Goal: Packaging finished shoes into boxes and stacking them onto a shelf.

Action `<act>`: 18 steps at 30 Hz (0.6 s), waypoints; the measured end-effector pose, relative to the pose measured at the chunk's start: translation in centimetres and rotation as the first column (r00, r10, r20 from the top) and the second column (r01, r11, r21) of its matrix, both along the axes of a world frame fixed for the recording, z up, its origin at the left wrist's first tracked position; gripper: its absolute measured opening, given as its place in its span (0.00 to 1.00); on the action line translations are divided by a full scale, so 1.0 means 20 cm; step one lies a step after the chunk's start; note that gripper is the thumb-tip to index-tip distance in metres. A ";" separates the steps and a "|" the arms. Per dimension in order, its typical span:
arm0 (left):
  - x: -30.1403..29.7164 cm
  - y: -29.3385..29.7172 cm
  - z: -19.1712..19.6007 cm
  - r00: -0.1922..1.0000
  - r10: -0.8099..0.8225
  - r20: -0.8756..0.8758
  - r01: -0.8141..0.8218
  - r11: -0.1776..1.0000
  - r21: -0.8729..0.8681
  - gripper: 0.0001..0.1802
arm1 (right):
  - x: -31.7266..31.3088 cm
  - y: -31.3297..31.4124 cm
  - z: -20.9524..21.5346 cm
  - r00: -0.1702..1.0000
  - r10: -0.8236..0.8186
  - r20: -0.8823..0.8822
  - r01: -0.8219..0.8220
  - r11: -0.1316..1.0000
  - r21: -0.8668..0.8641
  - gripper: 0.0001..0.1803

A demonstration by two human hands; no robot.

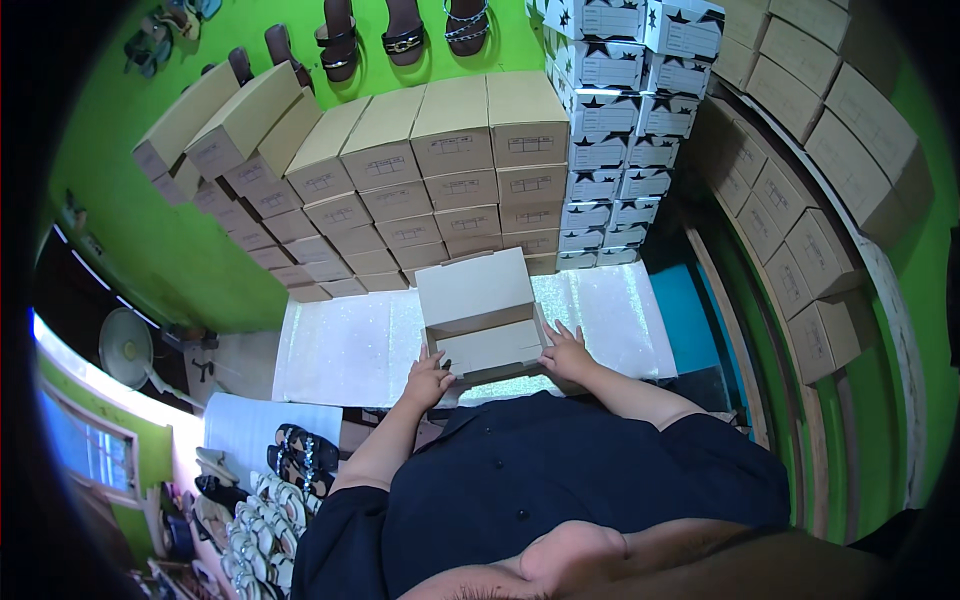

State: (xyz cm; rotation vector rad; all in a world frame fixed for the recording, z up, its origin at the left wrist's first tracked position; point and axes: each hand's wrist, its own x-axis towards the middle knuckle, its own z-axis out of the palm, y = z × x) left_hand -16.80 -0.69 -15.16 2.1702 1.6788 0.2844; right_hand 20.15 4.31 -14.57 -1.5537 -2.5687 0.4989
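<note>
An open cardboard shoebox [478, 292] sits in front of me on a white glittery table cover [335, 345], its hinged lid raised at the far side. Its inside is pale, and no shoes show in it. My left hand [430, 379] grips the near left corner, with a small dark thing beside its fingers that is too small to name. At the near right corner, my right hand [567, 356] holds the wall, thumb toward the front and fingers stretched along the side.
Stacked brown shoeboxes [455, 155] line the far wall, beside white boxes with black stars [603, 115]. Sandals [405, 35] hang above them. More boxes [815, 250] fill shelves at right. At lower left are a fan [127, 343], black sandals [302, 458] and piled white sandals [265, 535].
</note>
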 end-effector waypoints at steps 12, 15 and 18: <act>0.04 0.00 -0.12 0.993 0.105 -0.056 -0.095 0.982 0.164 0.11 | 0.02 0.00 -0.11 0.998 0.042 -0.038 -0.038 0.994 0.103 0.13; 0.04 0.01 -0.09 0.989 0.121 -0.084 -0.109 0.985 0.133 0.11 | 0.03 0.00 -0.11 0.996 0.001 -0.089 0.000 1.000 0.014 0.12; 0.02 -0.02 -0.08 0.987 0.093 -0.127 -0.081 0.992 0.097 0.13 | 0.02 0.00 -0.06 0.993 -0.027 -0.119 0.019 0.998 -0.065 0.16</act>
